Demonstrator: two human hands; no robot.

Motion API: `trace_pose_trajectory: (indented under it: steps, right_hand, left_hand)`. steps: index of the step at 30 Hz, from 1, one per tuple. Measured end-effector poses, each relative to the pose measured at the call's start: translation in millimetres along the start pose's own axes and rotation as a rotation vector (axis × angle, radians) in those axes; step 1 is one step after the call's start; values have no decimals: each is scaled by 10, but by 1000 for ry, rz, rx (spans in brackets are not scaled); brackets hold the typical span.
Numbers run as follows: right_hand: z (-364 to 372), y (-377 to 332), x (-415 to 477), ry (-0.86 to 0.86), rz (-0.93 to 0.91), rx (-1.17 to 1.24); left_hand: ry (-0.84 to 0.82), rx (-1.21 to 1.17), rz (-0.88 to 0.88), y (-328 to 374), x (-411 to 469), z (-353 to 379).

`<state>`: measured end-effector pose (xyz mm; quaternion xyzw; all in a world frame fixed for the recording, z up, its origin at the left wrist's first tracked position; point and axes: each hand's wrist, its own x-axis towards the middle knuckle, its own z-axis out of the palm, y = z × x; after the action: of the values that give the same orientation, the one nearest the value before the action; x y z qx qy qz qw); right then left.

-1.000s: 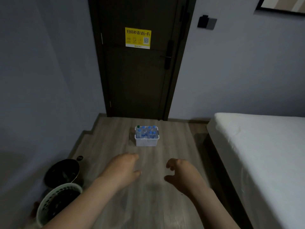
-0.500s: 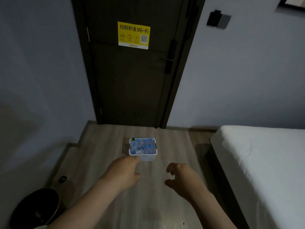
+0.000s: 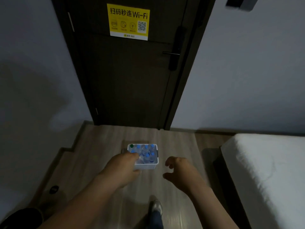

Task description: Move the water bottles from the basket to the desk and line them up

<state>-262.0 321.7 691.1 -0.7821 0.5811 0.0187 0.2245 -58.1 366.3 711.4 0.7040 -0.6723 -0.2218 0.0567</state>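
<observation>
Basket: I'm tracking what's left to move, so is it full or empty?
Full, as far as visible: upright blue-capped bottles crowd the white basket, one green cap among them; the left hand hides one corner.

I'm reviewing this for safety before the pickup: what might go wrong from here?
The water bottles stand packed tight in the basket; pulling one may topple neighbours. The basket sits on the floor before the door, so an opening door might strike it. Dim light may make the left hand misgrip.
</observation>
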Motion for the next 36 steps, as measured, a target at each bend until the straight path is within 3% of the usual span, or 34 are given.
trace_pose_trajectory:
  steps: [9,16,27,36]
  right_hand:
    - [-584,471,1536,-106,-104,-36]
    - [-529,670,2258,-216,-141,-43]
    - [247,818,3042,-243,-95,24]
    - [1362,1015,3908,-249,-69,56]
  left_hand:
    - [-31,-71,-143,60,1363,-93]
    - [-79,-117,-220,-95,1942,15]
    - [-171,-111,-273,-872,2701,681]
    - [-208,-93,-280,-1681,3404,1769]
